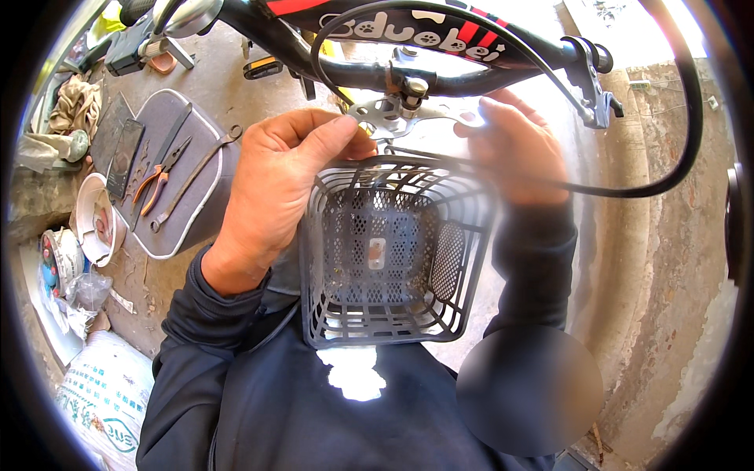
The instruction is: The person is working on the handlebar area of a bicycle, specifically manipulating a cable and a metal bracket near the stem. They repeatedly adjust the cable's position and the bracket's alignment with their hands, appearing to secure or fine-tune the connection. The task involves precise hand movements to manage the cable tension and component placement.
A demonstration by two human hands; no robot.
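Observation:
A black plastic basket with slotted, meshed walls hangs in front of me, its mouth toward me. Above its far rim a silver metal bracket with cut-out holes sits at the stem below the black handlebar. My left hand is closed, with thumb and forefinger pinching the bracket's left end; its other fingertips are curled next to the basket rim. At the bracket's right end is my right hand, smeared by motion and glare, so its grip is unclear.
On the left, a grey padded seat carries pliers, a wrench and a phone. Nearby stand a white bucket and a white sack. A black cable loops across the right; a brake lever juts out there.

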